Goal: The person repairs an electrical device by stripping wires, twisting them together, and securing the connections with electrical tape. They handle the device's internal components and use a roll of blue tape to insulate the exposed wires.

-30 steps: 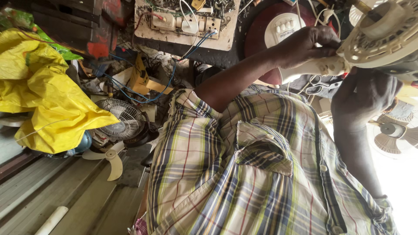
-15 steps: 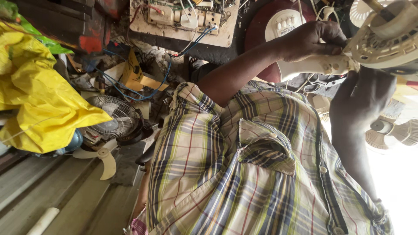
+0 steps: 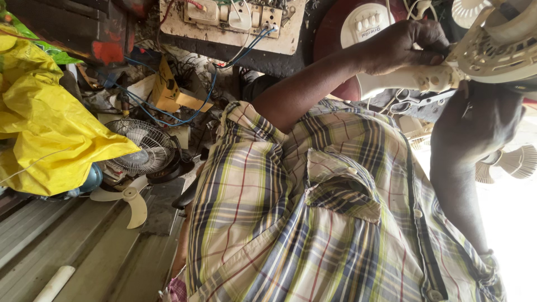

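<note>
The view is turned on its side, and my checked shirt (image 3: 313, 223) fills its lower half. My left hand (image 3: 403, 45) reaches up and closes over the neck of a white fan motor housing (image 3: 498, 50) at the top right, fingers pinched where neck and housing meet. My right hand (image 3: 481, 117) is in shadow just under the housing and grips it from below. The housing has slotted vents and is tilted. What my fingertips touch is hidden.
A small wire-caged fan (image 3: 140, 148) and a loose cream blade (image 3: 126, 198) lie at the left beside a yellow plastic sheet (image 3: 50, 128). A board of sockets (image 3: 235, 22) with blue wires (image 3: 184, 117) sits at the top. Another small fan (image 3: 512, 162) is at the right edge.
The view has swayed slightly. Both hands have stayed on the white fan housing, with the left fingers shifting a little at its neck.
</note>
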